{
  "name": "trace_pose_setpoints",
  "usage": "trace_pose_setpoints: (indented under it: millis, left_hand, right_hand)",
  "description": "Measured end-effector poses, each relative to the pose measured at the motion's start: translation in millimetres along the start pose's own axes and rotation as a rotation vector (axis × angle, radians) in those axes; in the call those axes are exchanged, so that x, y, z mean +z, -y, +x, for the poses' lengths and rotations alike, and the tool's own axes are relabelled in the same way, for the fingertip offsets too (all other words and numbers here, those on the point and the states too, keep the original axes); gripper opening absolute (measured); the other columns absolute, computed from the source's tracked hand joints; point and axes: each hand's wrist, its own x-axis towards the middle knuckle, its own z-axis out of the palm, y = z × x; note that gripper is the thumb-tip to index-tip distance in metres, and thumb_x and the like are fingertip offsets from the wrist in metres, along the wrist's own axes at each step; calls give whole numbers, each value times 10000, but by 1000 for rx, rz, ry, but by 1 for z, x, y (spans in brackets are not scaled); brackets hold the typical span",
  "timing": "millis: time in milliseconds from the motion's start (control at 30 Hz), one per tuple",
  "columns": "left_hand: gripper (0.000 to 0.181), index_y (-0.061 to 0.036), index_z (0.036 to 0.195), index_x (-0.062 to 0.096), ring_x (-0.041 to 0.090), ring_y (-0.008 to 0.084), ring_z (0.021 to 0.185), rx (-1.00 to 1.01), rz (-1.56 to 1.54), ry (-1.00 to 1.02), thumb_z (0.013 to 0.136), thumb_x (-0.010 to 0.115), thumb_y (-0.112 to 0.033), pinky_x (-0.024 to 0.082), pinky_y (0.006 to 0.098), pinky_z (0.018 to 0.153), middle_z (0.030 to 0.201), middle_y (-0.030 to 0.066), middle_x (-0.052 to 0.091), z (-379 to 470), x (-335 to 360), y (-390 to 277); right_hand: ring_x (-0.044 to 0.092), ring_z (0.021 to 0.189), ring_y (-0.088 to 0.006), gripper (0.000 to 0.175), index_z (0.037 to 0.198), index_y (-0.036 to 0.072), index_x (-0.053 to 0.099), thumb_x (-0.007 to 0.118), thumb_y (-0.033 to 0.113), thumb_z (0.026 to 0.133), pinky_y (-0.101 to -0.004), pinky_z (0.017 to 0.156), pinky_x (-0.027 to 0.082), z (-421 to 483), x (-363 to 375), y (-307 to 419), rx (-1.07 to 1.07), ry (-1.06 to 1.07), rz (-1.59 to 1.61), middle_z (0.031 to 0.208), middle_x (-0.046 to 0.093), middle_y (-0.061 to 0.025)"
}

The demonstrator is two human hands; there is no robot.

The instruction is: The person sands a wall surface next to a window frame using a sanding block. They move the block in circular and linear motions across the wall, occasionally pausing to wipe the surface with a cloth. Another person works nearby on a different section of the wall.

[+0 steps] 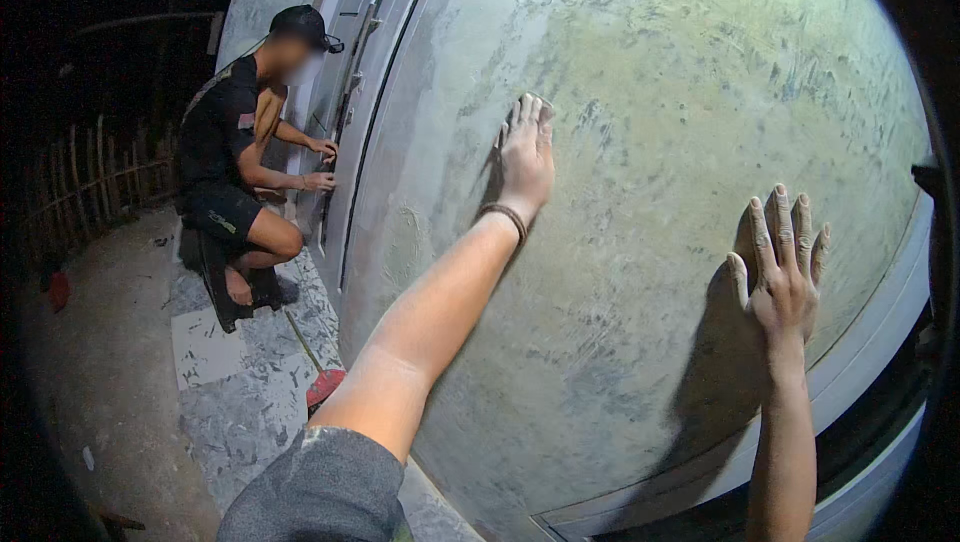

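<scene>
The plastered wall (637, 257), mottled green and grey with scuffs and smears, fills the middle and right of the view. My left hand (527, 156), dusty and with a dark band at the wrist, presses a small flat piece (541, 102) against it; only the edge of that piece shows past the fingertips, so I cannot tell what it is. Lower down on the right, my right hand (784, 272) rests on the wall with its fingers spread, whitish dust on them and nothing held.
At left a co-worker (232, 137) in a dark cap sits on a low black stool (217, 279), hands at a door frame (360, 92). A red object with a stick (324, 386) lies on spattered floor sheeting (247, 422). White trim (862, 369) edges the wall at lower right.
</scene>
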Motion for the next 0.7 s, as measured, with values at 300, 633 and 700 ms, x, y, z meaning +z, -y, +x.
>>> trace_pose_setpoints:
  millis: [300,633,700]
  left_hand:
    - [513,20,1556,394,301,368,1539,16,-24,269,1082,420,-176,160,491,1263,1640,221,348,-196,-57,-113]
    - [510,13,1516,451,335,405,1499,48,63,2,1096,383,-269,229,504,1242,1609,229,382,64,1,-8]
    - [512,28,1511,453,331,400,1505,-35,-16,15,1094,390,-261,215,496,1248,1609,234,381,49,-4,-26]
  right_hand:
    - [218,1573,-275,648,1557,285,466,567,548,974,-511,1302,88,1,-4,2,-18,-56,40,1685,307,-19]
    - [210,1575,-284,654,1558,281,463,577,538,968,-517,1300,87,1,-2,0,-37,-38,34,1685,305,-23]
    - [215,1573,-285,648,1557,284,465,568,544,972,-517,1300,90,0,-3,1,-6,-14,29,1683,310,-23]
